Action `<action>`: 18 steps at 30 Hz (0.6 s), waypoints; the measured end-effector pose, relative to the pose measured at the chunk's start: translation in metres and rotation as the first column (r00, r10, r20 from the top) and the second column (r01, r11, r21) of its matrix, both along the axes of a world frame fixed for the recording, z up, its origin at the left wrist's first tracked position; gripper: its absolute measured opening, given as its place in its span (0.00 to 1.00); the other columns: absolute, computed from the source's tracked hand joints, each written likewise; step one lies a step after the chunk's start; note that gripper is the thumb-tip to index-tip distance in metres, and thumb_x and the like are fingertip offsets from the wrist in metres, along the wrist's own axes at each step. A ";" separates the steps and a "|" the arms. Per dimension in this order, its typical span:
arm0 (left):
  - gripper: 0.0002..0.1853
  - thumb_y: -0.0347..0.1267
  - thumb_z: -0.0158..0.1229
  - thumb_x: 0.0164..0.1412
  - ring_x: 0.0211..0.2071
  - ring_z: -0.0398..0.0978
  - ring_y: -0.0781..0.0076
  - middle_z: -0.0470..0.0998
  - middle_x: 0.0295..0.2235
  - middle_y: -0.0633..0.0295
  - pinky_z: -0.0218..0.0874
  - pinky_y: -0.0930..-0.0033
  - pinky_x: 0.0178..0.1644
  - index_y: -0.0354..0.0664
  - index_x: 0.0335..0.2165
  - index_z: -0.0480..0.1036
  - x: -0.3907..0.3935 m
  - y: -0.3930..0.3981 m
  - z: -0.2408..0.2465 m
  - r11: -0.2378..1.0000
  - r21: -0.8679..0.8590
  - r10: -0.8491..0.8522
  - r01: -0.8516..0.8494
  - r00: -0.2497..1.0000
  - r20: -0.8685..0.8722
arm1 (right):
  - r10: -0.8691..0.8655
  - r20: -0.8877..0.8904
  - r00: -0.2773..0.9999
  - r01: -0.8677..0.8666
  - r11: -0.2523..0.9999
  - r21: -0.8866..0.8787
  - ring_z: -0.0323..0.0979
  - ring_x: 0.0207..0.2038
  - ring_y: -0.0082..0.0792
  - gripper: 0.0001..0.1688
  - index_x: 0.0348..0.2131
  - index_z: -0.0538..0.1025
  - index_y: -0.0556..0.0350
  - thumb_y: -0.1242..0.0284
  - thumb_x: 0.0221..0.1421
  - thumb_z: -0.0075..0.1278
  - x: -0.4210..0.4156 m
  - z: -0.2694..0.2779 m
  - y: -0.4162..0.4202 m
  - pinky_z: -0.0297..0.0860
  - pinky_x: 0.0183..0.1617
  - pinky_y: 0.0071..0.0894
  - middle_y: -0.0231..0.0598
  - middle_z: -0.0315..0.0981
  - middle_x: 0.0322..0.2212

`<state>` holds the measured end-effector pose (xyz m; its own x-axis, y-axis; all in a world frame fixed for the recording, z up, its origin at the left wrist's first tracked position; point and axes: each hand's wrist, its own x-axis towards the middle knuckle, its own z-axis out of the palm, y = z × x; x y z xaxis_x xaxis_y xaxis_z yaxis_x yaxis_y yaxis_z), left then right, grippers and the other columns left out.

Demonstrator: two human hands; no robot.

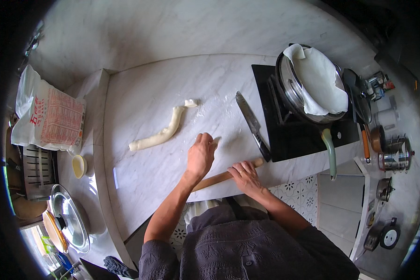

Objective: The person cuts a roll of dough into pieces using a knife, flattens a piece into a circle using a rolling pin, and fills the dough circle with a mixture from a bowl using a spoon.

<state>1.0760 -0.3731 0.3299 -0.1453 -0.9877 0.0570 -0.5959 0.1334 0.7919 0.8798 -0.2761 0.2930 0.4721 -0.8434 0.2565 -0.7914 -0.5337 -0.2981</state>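
Observation:
My left hand is above the marble counter, fingers curled around a small pale piece of dough, mostly hidden by the hand. A wooden rolling pin lies along the counter's front edge. Over its right part, my right hand rests with the fingers wrapped on the wood. Beyond my left hand lies a bent rope of dough. A short cut lump of dough sits by its far end. To the right is a kitchen knife, its black handle towards me.
A black gas hob on the right bears a steamer pot lined with white cloth. A green pan handle juts past the counter edge. On the left ledge stand a flour bag, a small yellow bowl and a glass lid.

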 end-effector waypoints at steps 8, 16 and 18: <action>0.19 0.35 0.64 0.55 0.35 0.80 0.53 0.81 0.30 0.55 0.70 0.51 0.42 0.34 0.38 0.68 0.043 0.040 -0.023 0.916 0.309 0.198 -0.256 0.958 0.208 | -0.053 0.005 0.999 0.053 0.997 0.048 0.68 0.44 0.40 0.23 0.43 0.77 0.50 0.74 0.43 0.63 -0.011 -0.004 0.008 0.63 0.51 0.44 0.34 0.70 0.38; 0.34 0.36 0.53 0.61 0.68 0.48 0.49 0.54 0.65 0.48 0.35 0.42 0.69 0.37 0.63 0.56 0.039 0.007 -0.047 0.971 -0.238 0.092 0.017 0.893 0.440 | -0.159 -0.023 0.987 0.160 0.966 0.202 0.60 0.58 0.51 0.26 0.51 0.70 0.57 0.65 0.56 0.54 0.017 -0.011 -0.046 0.58 0.60 0.52 0.49 0.60 0.57; 0.36 0.36 0.52 0.61 0.69 0.43 0.49 0.48 0.68 0.50 0.30 0.40 0.69 0.41 0.66 0.53 0.034 -0.007 -0.055 0.973 -0.230 0.088 0.023 0.884 0.458 | -0.229 -0.076 0.970 0.240 0.949 0.207 0.52 0.64 0.55 0.34 0.57 0.65 0.59 0.58 0.58 0.53 0.026 -0.021 -0.049 0.53 0.64 0.56 0.55 0.50 0.64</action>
